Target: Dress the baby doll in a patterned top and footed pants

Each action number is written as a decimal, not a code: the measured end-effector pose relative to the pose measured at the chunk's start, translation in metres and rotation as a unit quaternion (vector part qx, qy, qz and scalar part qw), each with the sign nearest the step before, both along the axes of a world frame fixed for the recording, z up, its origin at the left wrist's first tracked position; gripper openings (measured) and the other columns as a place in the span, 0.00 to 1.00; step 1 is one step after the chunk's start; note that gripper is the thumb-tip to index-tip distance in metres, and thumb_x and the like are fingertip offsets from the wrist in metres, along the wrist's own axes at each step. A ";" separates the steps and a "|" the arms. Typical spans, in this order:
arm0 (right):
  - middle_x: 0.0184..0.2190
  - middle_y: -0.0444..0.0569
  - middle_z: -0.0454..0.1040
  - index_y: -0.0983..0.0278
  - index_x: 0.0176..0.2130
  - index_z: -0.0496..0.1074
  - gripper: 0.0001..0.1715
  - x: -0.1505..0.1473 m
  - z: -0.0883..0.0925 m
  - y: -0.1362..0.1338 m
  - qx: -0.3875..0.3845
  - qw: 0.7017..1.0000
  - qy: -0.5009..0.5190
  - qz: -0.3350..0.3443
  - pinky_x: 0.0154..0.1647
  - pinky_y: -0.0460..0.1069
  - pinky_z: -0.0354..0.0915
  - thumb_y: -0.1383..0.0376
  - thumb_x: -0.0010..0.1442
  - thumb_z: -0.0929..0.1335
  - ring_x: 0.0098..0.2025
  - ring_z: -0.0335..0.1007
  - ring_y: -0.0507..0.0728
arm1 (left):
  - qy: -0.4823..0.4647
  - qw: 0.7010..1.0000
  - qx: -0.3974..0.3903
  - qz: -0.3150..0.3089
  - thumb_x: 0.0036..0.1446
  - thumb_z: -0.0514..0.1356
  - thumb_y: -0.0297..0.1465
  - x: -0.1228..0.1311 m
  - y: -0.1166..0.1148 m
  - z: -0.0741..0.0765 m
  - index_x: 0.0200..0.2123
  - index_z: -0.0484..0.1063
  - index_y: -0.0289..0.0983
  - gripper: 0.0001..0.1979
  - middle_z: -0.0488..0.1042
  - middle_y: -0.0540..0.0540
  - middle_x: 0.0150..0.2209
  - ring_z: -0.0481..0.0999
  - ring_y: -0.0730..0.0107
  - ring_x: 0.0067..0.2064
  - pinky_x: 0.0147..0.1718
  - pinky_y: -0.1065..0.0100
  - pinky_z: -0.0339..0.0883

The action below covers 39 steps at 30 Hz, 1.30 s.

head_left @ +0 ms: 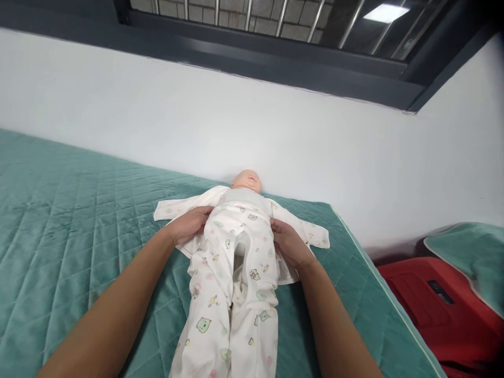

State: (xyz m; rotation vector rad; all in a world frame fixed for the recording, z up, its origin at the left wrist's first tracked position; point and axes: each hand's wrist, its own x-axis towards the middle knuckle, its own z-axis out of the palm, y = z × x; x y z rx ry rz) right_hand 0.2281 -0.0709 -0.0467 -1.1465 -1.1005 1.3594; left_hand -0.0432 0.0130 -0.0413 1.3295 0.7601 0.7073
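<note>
A baby doll (247, 180) lies on its back on a green quilted cover, its head towards the wall. White trousers (214, 302) with small animal prints cover its legs and reach up to the waist. A matching white jacket (311, 232) lies spread beneath it, sleeves out to both sides, and a plain pale layer shows on the chest. My left hand (191, 223) is at the left side of the trousers' waist, fingers closed at the fabric. At the right side of the waist, my right hand (289, 242) has its fingertips curled against the fabric.
The green quilted cover (98, 226) spreads widely to the left and ends at a piped edge on the right. Beyond that edge sits a red plastic object (437, 310) with green cloth over it. A white wall (157, 110) and dark window frame rise behind.
</note>
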 end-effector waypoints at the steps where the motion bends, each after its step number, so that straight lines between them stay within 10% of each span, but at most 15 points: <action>1: 0.36 0.47 0.80 0.64 0.36 0.74 0.14 0.001 0.000 0.000 0.000 1.000 -0.017 -0.002 0.41 0.49 0.67 0.65 0.47 0.75 0.37 0.74 0.55 | 0.023 0.999 0.021 -0.014 0.46 0.63 0.29 -0.001 -0.001 0.003 0.43 0.76 0.38 0.18 0.80 0.41 0.45 0.77 0.52 0.50 0.46 0.60 0.71; 14: 0.25 0.46 0.78 0.64 0.36 0.77 0.12 0.004 0.005 0.005 -0.062 0.985 -0.160 -0.034 0.31 0.50 0.66 0.65 0.48 0.71 0.30 0.72 0.57 | 0.204 0.972 0.112 0.009 0.44 0.61 0.32 -0.003 -0.011 0.023 0.43 0.74 0.38 0.19 0.79 0.43 0.43 0.74 0.51 0.51 0.43 0.65 0.69; 39: 0.22 0.44 0.76 0.62 0.31 0.78 0.09 -0.001 0.003 0.003 0.008 0.972 -0.225 -0.060 0.33 0.51 0.67 0.62 0.49 0.69 0.32 0.71 0.59 | -0.015 0.995 -0.095 0.007 0.46 0.65 0.29 0.017 -0.013 0.011 0.40 0.78 0.36 0.14 0.82 0.42 0.37 0.80 0.52 0.45 0.43 0.59 0.73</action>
